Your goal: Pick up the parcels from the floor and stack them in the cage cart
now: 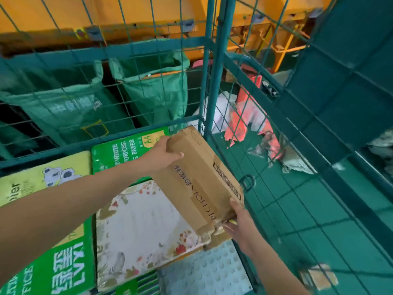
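Observation:
I hold a long brown cardboard parcel (pixel 200 173) with black print, tilted inside the green wire cage cart (pixel 214 67), near its far right corner post. My left hand (pixel 163 154) grips the parcel's far end, thumb on top. My right hand (pixel 238 222) holds the torn near end, fingers under it. Below the parcel lie stacked parcels: a white floral box (pixel 140 226), a green A4 paper box (pixel 121 152), a yellow box with a koala picture (pixel 42 173) and a green box with white lettering (pixel 63 265).
The cage's mesh wall (pixel 287 167) stands on the right, with a green floor and pink and grey litter (pixel 251 124) beyond it. Green sacks (pixel 153 88) hang behind the cart under orange machinery. A brown parcel (pixel 319 275) lies on the floor at lower right.

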`<state>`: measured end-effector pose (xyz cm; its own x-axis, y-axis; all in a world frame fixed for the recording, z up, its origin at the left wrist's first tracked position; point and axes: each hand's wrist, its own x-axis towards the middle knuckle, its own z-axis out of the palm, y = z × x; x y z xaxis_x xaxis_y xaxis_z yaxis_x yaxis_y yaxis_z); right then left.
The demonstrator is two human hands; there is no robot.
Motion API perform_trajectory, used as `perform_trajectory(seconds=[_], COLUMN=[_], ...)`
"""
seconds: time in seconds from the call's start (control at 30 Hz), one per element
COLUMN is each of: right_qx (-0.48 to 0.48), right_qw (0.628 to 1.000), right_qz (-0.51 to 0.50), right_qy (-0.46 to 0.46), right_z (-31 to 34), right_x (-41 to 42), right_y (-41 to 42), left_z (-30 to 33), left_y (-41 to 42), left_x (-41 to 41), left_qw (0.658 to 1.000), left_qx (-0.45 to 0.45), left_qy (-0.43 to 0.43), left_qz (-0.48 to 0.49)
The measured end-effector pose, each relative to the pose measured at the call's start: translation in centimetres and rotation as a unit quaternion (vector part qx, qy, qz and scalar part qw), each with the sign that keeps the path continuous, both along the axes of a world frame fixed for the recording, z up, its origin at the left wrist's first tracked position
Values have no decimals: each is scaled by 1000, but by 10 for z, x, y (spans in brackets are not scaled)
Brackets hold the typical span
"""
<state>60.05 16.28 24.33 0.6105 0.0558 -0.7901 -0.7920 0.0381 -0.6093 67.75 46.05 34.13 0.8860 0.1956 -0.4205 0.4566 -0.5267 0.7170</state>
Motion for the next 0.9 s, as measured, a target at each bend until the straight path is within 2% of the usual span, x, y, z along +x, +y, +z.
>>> perform_trajectory(seconds=[0.27,0.4,0.47,0.5,0.63,0.77,0.87,0.9], right_qx=[39,38,4,-18,-56,-34,-60,-72], right_qw=[999,999,1000,1000,998,999,997,995], right_qz=[-29,-21,5,19,36,28,44,53], right_qy=[-2,-23,6,12,-19,10,-28,-41], right_z=[-41,-56,-65,-70,-83,-90,-100,-104], right_x=[100,141,159,167,187,207,222,227], right_y=[38,59,73,79,91,97,105,106], left_z=[-23,-50,-81,-92,-154,-187,-204,-208], left_y=[15,22,24,23,32,19,9,6], left_x=[135,163,154,141,105,95,96,98], left_qw=[995,992,993,994,986,987,988,989], left_qx=[65,91,84,79,75,-11,-38,-33], left_qy=[-77,-83,-47,-3,119,153,149,142], left_qz=[-1,-31,-67,-82,-86,-44,24,19])
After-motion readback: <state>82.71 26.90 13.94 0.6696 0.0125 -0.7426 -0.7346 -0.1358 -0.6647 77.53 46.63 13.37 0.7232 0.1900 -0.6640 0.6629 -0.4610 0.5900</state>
